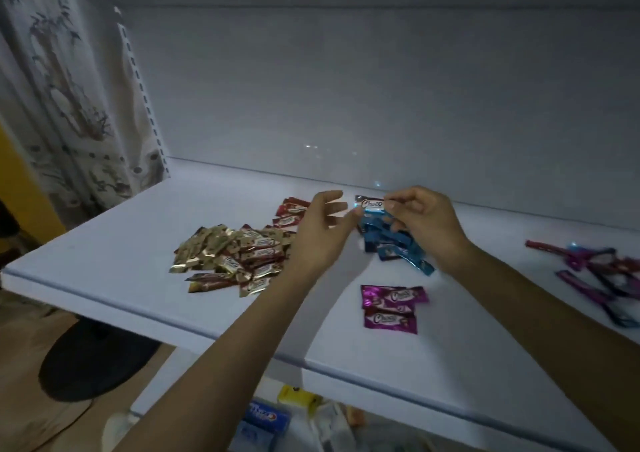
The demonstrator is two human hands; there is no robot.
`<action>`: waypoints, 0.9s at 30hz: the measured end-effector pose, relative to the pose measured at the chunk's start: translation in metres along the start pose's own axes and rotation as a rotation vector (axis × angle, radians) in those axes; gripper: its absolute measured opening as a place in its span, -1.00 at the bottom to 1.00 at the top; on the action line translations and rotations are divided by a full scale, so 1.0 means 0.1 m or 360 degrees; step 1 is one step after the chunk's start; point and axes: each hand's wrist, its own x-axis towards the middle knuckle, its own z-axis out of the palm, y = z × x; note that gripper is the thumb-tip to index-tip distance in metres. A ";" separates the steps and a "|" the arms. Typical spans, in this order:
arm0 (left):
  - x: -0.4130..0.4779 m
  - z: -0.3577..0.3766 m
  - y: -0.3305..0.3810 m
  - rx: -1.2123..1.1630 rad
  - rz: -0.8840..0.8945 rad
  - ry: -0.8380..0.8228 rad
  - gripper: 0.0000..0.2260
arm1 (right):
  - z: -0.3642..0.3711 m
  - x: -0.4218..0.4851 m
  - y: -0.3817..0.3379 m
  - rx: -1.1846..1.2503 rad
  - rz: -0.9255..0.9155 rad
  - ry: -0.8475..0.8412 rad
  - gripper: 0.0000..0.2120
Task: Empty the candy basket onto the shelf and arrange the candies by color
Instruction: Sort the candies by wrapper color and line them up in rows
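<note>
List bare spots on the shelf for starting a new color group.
Bare: shelf left of the gold pile; the stretch between the magenta candies and the purple sticks; the front strip before the magenta candies. Crowded: centre, where gold pile, red candies and blue pile bunch together.

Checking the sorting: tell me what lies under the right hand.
A pile of blue candies lies on the shelf beneath the right hand, which pinches one candy. The hand covers the pile's right part, so its count cannot be told.
</note>
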 end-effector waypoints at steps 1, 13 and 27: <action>-0.02 0.13 0.00 0.0145 0.0065 -0.0113 -0.50 | -0.15 0.01 0.08 -0.0015 0.0030 0.0084 -0.95; 0.02 0.62 -0.24 0.0764 0.0498 -0.0458 -0.54 | -0.45 0.12 0.88 -0.0706 0.0100 0.0268 -0.89; 0.03 1.04 0.01 0.0985 0.0639 -0.0657 -0.47 | -0.80 -0.12 0.88 -0.0807 -0.0027 0.0462 -0.89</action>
